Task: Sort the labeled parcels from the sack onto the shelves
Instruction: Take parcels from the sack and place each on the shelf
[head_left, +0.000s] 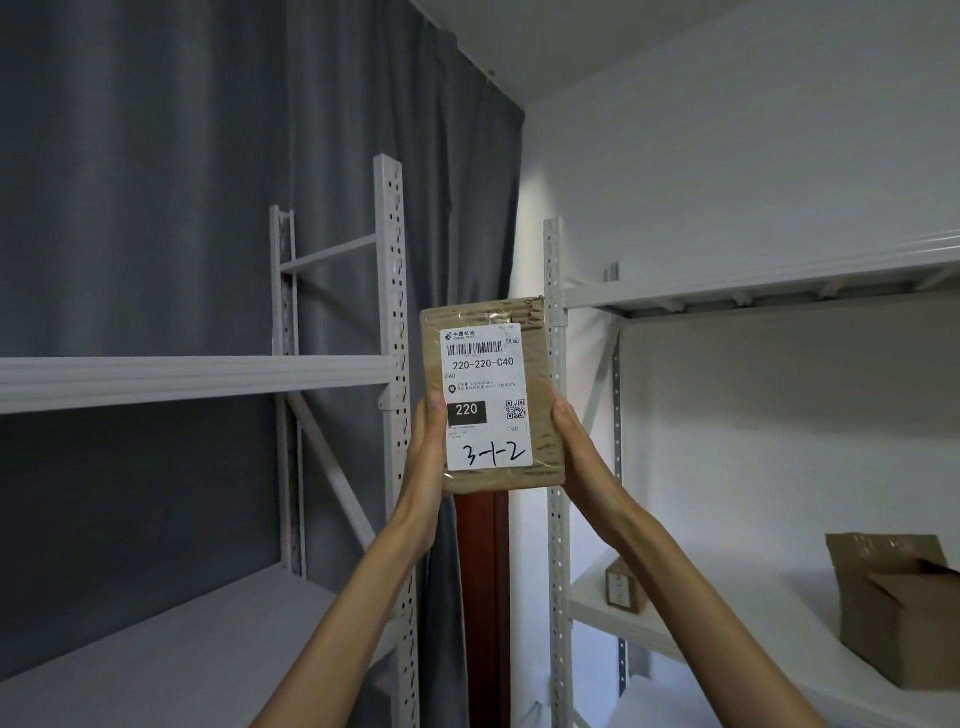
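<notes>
I hold a flat brown cardboard parcel upright at chest height, between two shelf units. Its white label faces me, printed "220-220-C40" with "3-1-2" handwritten at the bottom. My left hand grips the parcel's lower left edge, thumb on the front. My right hand grips its lower right edge. The sack is out of sight.
A white metal shelf unit stands at the left before a grey curtain. Another white shelf unit stands at the right; its lower board carries a small labeled box and a larger cardboard box. A red-brown post stands between them.
</notes>
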